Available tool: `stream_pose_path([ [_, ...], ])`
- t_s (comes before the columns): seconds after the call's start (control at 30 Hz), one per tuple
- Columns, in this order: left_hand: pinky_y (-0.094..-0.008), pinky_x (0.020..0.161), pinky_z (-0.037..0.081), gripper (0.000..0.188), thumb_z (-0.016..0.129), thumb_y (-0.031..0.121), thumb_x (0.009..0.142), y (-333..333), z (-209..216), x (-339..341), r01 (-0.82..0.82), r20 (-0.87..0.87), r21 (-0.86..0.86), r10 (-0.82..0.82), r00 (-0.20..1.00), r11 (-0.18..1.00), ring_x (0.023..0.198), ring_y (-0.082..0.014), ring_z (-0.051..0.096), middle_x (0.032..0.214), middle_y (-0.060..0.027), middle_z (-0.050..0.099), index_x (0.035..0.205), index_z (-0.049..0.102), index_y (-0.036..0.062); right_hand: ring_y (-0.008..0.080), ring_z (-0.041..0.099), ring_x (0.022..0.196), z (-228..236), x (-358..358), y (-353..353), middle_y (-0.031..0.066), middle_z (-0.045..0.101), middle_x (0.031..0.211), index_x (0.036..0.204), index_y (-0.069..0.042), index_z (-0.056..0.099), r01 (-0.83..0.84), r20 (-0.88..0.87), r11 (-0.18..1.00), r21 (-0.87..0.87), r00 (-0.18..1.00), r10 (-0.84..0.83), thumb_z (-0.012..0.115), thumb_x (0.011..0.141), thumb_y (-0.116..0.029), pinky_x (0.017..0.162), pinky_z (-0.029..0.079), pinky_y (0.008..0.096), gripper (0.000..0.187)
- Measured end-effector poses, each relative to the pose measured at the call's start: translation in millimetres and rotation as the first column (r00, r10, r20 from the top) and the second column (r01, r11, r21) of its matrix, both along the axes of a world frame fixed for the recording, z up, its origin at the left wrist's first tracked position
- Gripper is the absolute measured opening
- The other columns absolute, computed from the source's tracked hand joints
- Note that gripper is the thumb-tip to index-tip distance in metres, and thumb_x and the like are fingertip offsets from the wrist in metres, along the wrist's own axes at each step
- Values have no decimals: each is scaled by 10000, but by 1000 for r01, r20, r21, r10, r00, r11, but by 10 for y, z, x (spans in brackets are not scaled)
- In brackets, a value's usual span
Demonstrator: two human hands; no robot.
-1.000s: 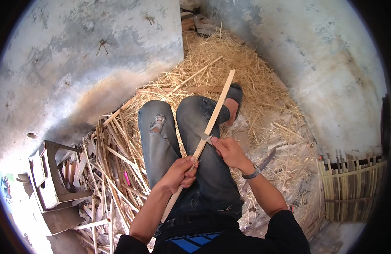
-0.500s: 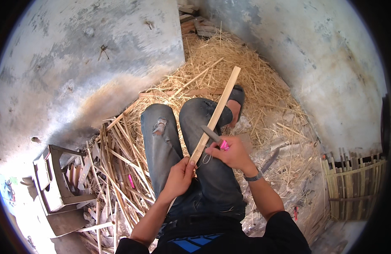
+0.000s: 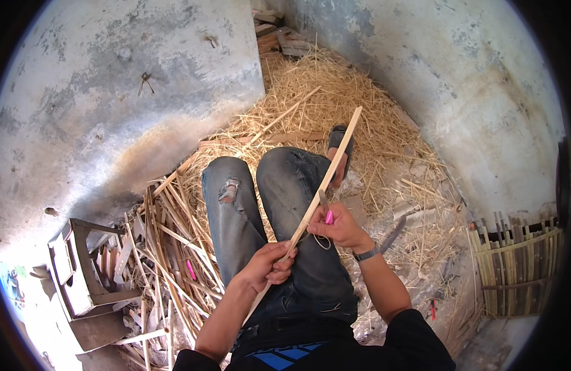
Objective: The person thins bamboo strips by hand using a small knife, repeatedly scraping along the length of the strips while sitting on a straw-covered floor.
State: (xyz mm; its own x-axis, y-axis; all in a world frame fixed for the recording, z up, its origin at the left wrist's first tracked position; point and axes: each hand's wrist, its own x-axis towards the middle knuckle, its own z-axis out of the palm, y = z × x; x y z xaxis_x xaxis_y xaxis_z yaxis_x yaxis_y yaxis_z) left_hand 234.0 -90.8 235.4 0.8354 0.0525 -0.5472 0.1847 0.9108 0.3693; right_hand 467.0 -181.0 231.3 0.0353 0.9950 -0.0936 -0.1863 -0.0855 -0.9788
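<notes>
A long, pale bamboo strip [image 3: 342, 150] slants from my lap up and away to the right, past my right knee. My left hand [image 3: 267, 267] is wrapped round its lower part, and the near end runs on below that hand toward my waist. In my right hand [image 3: 342, 227] is a knife [image 3: 323, 198] with a pink handle, its blade up against the strip's right side and seen nearly edge-on. A thin pale loop hangs just under the right fingers; I cannot tell what it is.
Another blade [image 3: 394, 234] lies on the floor right of my wrist. Straw-like shavings [image 3: 384, 142] pile up ahead between two walls. Long strips [image 3: 174, 241] lie at left beside an overturned wooden frame [image 3: 91, 290]. A slatted basket [image 3: 517, 269] stands at right.
The strip has turned from its broad face toward its narrow edge, and its far tip has shifted right. My left hand now wraps further round it. The knife has swung more upright.
</notes>
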Motion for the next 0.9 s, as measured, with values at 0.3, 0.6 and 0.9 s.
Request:
stream_pose_path([
  [0.3, -234, 350, 231, 336, 397, 344, 1118, 113, 41, 17, 30, 122, -110, -17, 992, 993, 362, -63, 285, 566, 36, 377, 990, 543, 71, 34, 527, 644, 103, 105, -87, -35, 609, 696, 774, -21, 663, -77, -69, 996, -48, 995, 73, 811, 859, -111, 573, 393, 222, 192],
  [0.6, -298, 341, 422, 439, 322, 423, 1127, 50, 295, 87, -258, -28, 668, 370, 928, 698, 357, -195, 510, 520, -57, 465, 971, 508, 57, 66, 493, 511, -4, 171, -377, -12, 557, 589, 698, -29, 646, -244, -216, 953, 181, 935, 281, 888, 753, -253, 473, 326, 236, 334],
  [0.9, -274, 349, 389, 427, 340, 410, 1127, 490, 382, -454, -263, -34, 710, 406, 913, 653, 337, -146, 413, 500, -16, 403, 961, 505, 53, 20, 344, 448, 117, 989, -965, -99, 397, 582, 912, -85, 585, 675, -81, 727, 129, 737, -671, 669, 989, -276, 380, 252, 213, 222],
])
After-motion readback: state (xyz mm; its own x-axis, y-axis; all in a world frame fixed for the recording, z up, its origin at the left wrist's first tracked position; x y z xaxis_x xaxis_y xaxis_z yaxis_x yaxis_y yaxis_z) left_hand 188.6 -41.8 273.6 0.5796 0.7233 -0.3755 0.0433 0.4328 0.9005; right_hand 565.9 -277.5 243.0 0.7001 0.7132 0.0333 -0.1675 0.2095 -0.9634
